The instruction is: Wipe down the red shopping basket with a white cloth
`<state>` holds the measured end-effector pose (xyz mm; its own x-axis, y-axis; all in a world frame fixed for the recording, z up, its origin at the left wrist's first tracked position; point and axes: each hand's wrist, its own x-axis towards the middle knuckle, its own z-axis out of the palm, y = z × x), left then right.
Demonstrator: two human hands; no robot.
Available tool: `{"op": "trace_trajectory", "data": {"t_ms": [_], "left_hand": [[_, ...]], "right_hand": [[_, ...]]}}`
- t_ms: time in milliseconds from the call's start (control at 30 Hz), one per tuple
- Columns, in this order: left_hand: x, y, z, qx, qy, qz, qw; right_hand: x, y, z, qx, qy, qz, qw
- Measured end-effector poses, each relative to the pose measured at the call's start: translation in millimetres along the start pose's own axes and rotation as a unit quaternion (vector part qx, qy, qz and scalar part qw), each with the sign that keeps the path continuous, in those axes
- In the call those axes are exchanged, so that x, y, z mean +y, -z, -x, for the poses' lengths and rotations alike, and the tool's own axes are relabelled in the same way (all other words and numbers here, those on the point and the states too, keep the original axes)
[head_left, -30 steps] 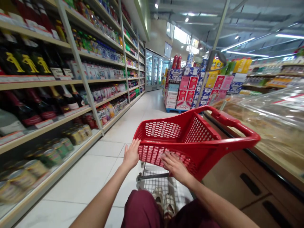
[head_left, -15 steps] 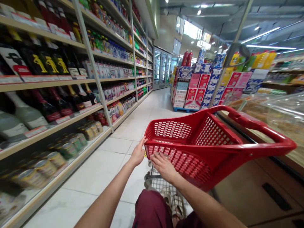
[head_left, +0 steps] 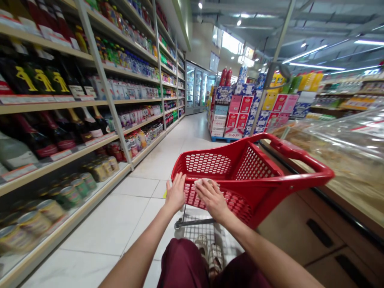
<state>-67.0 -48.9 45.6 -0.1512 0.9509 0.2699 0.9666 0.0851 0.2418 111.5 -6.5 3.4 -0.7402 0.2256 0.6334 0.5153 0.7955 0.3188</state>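
A red plastic shopping cart (head_left: 270,191) stands side-on before me, its perforated basket tapering toward the left. My left hand (head_left: 176,194) holds the basket's left corner, with its fingers against the side and its thumb apart. A crumpled white cloth or tissue (head_left: 216,183) shows under the fingers of my right hand (head_left: 212,198), which presses it against the near side just below the top rim. The right palm hides most of the cloth. Below the basket, a grey wheeled frame (head_left: 195,223) shows near my feet.
Shelves (head_left: 99,102) of bottles and cans line the left side. Stacked drink cartons (head_left: 237,116) stand on a blue pallet ahead, behind a metal pole (head_left: 265,96). A clear-covered display counter (head_left: 345,148) is close on the right. White tiled floor (head_left: 120,216) runs down the aisle.
My right hand has moved up the basket's side toward the rim, and the white cloth now shows beneath it. The left hand has shifted onto the near side of the corner. The view has turned slightly right.
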Motion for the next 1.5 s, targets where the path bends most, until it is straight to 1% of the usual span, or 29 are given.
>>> {"op": "trace_trajectory", "data": {"t_ms": [33,100,167,200,233,300,367,400,500,567,600,700,767,800,900,967,1033,1100,1133,1200,1300,1367,1433,1500], "left_hand": [[6,-3,-1,-0.001,-0.02,-0.012,1.0],[16,-7,-4,-0.009,-0.053,-0.034,0.998],[22,-9,-6,-0.014,-0.059,-0.054,0.997],[24,-9,-6,-0.013,-0.057,-0.062,0.996],[26,-9,-6,-0.01,-0.054,-0.067,0.996],[32,-9,-7,-0.002,-0.055,-0.071,0.996],[39,-9,-6,-0.001,-0.068,-0.066,0.995],[44,-9,-6,-0.004,-0.08,-0.064,0.995],[54,-12,-4,-0.014,-0.108,-0.07,0.992],[59,-14,-3,-0.01,-0.11,-0.081,0.991],[60,-15,-2,-0.004,-0.109,-0.084,0.99],[67,-20,-2,0.011,-0.114,-0.085,0.99],[72,-22,-2,0.016,-0.12,-0.079,0.989],[74,-23,-1,0.017,-0.123,-0.077,0.989],[79,-24,-2,0.018,-0.129,-0.076,0.989],[83,-25,-2,0.027,-0.132,-0.078,0.988],[90,-27,-2,0.044,-0.14,-0.077,0.986],[99,-30,-2,0.056,-0.163,-0.071,0.982],[103,-31,-2,0.058,-0.175,-0.067,0.981],[109,-32,-1,0.055,-0.186,-0.061,0.979],[115,-30,-1,0.05,-0.181,-0.057,0.98],[120,-28,-2,0.057,-0.179,-0.054,0.981],[128,-27,-3,0.066,-0.185,-0.051,0.979],[137,-28,-5,0.061,-0.196,-0.05,0.977]], "right_hand": [[5,3,5,-0.004,-0.005,0.007,1.0],[13,6,21,-0.039,0.014,0.006,0.999],[17,6,38,-0.075,0.042,-0.004,0.996],[19,8,43,-0.081,0.043,-0.007,0.996],[21,10,45,-0.076,0.036,-0.006,0.996],[27,18,41,-0.042,0.002,0.005,0.999],[33,26,36,-0.009,-0.031,0.02,0.999],[35,28,35,-0.003,-0.034,0.024,0.999],[37,27,48,-0.03,-0.005,0.01,0.999],[36,26,59,-0.043,0.016,-0.005,0.999],[37,27,63,-0.039,0.016,-0.007,0.999],[44,34,64,-0.009,-0.019,0.011,1.0],[51,38,65,-0.006,-0.037,0.029,0.999],[54,39,67,-0.019,-0.034,0.034,0.999],[57,39,80,-0.067,0.006,0.03,0.997],[60,42,84,-0.067,0.017,0.027,0.997],[64,50,83,-0.034,-0.007,0.036,0.999],[71,58,81,0.0,-0.048,0.051,0.998],[74,61,83,0.007,-0.06,0.055,0.997],[77,65,92,-0.007,-0.057,0.053,0.997],[79,69,109,-0.045,-0.028,0.04,0.998],[83,76,112,-0.028,-0.037,0.052,0.998],[91,84,110,0.006,-0.075,0.082,0.994],[98,89,111,0.018,-0.1,0.108,0.989]]}}
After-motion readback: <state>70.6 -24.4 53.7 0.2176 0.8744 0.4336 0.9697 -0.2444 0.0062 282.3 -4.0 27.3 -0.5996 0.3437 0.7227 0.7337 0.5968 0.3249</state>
